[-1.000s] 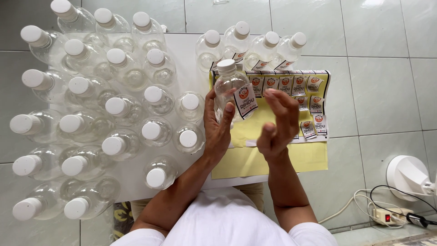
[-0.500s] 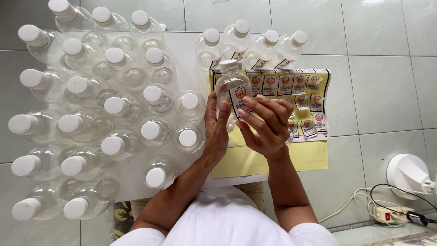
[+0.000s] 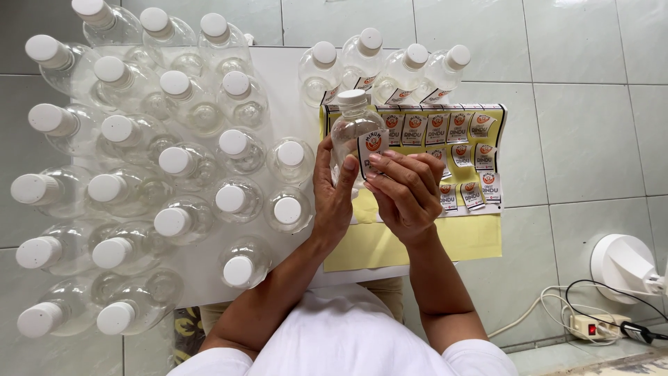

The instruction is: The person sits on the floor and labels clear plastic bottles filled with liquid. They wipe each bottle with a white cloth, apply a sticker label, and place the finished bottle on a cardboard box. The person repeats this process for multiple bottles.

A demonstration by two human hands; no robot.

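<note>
Currently held above the yellow sticker sheet (image 3: 417,240): clear bottle (image 3: 353,132), gripped by left hand (image 3: 334,198), right hand (image 3: 403,191) pressing its label (image 3: 372,150). Risks: crooked or wrinkled label from uneven pressure; nearby capped bottles (image 3: 236,202) on desk (image 3: 278,76) knocked by an elbow.

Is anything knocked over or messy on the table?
Nothing stands out. The unlabelled bottles stand upright with caps on, and no liquid is spilled on the table. The left hand holds one bottle while the right hand presses its label. The sticker sheet lies flat.
</note>
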